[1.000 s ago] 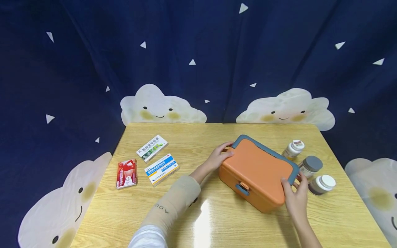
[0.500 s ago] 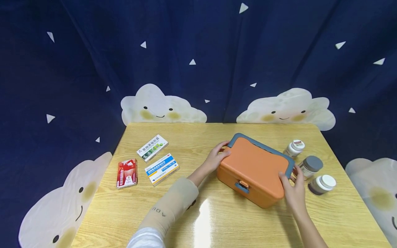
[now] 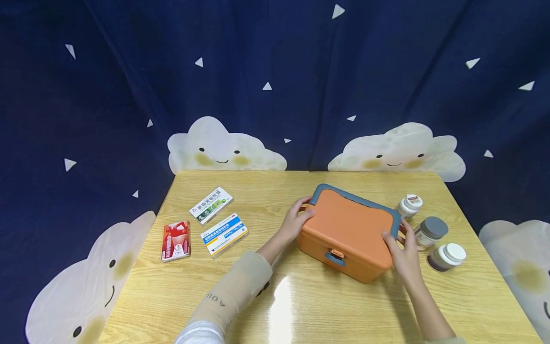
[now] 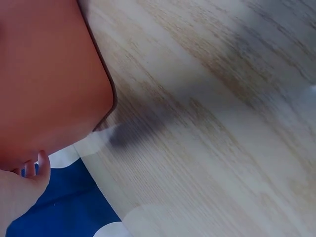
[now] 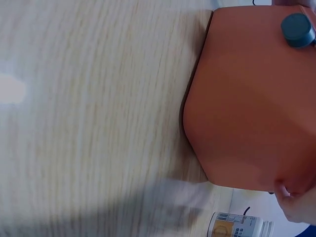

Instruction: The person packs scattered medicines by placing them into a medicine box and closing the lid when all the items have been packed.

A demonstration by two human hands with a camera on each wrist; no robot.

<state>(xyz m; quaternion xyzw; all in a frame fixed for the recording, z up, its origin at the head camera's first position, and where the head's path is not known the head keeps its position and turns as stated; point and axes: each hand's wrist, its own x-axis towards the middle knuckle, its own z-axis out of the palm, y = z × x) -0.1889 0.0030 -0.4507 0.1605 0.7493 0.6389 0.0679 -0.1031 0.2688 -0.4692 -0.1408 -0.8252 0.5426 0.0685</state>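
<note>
An orange storage box [image 3: 348, 229] with a blue-grey handle [image 3: 358, 199] folded along its lid's back edge stands right of the table's middle. Its lid is down, and the latch [image 3: 337, 255] shows on the front. My left hand [image 3: 295, 219] grips the box's left end, thumb by the lid's corner. At the opposite end, my right hand [image 3: 404, 251] holds the box with the thumb on top. In the left wrist view the fingers [image 4: 43, 165] lie against an orange wall. A bottle [image 5: 237, 224] shows below the box in the right wrist view.
Right of the box stand a white bottle [image 3: 410, 205], a grey-lidded jar [image 3: 431, 231] and a white-capped dark bottle [image 3: 447, 257]. Left on the wooden table [image 3: 275, 191] lie a red medicine box [image 3: 175, 240], a green-white one [image 3: 211, 205] and a blue-white one [image 3: 225, 235].
Both hands have shifted the orange box to the left and slightly away from the person, turning it a little so its front faces nearer. The bottles and medicine boxes have stayed put.
</note>
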